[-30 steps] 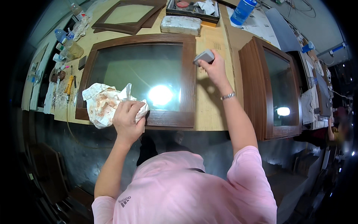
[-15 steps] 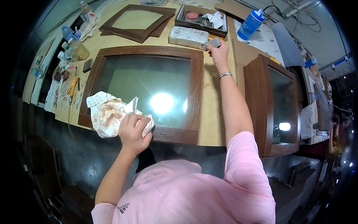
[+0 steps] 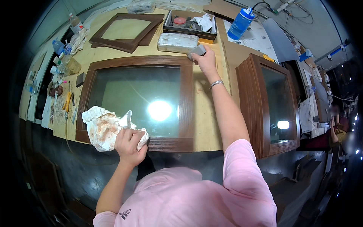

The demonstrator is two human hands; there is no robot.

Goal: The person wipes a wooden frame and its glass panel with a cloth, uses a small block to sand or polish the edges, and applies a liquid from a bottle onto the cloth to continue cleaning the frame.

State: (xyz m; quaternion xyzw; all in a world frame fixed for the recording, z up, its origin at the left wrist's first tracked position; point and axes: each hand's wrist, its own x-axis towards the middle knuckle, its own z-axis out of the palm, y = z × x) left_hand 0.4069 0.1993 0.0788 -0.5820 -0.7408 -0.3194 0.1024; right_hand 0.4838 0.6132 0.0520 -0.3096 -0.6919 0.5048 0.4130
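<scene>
My left hand (image 3: 129, 146) is closed round a crumpled white rag (image 3: 101, 126) with brown stains. The rag lies over the near left part of a brown wooden frame with a glass panel (image 3: 132, 94). At the frame's far right corner, my right hand (image 3: 206, 62) grips a small grey block (image 3: 197, 51), which looks like a sanding sponge, between thumb and fingers. Whether the block touches the wood cannot be made out. Just behind it sits a whitish wrapped brick-shaped package (image 3: 177, 42).
More glazed wooden frames (image 3: 261, 109) stand stacked at the right. Thin brown frames (image 3: 123, 32), a box of odds and ends (image 3: 189, 24) and a blue bottle (image 3: 241, 24) lie farther back. Bottles (image 3: 70, 64), a dark block (image 3: 80, 79) and a yellow-handled tool (image 3: 67, 102) line the left.
The whole view has shifted a little. My right hand with the grey block has come slightly nearer the frame's far right corner. My left hand keeps its hold on the rag.
</scene>
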